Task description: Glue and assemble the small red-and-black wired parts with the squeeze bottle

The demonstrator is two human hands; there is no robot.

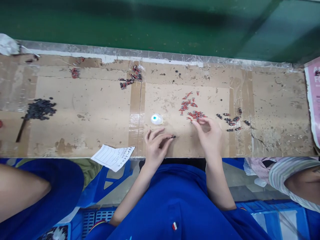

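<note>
Between the thumb and forefinger of my left hand (157,145) is a small black piece (173,136), held just above the cardboard-covered bench. My right hand (209,135) has its thumb and forefinger pinched at the near edge of a pile of small red parts with dark ends (197,115); a red part seems to be at the fingertips, partly hidden. More loose red parts (185,106) lie just beyond that pile. A small translucent white bottle with a blue-green spot (157,119) stands beyond my left hand. To the right of my right hand lie several black-and-red pieces (233,121).
Black pieces are heaped (41,109) at left beside a dark strip (22,130). Further black-and-red pieces (131,78) lie toward the back. A written paper slip (113,156) overhangs the front edge. A green panel (160,26) rises behind; people sit on both sides.
</note>
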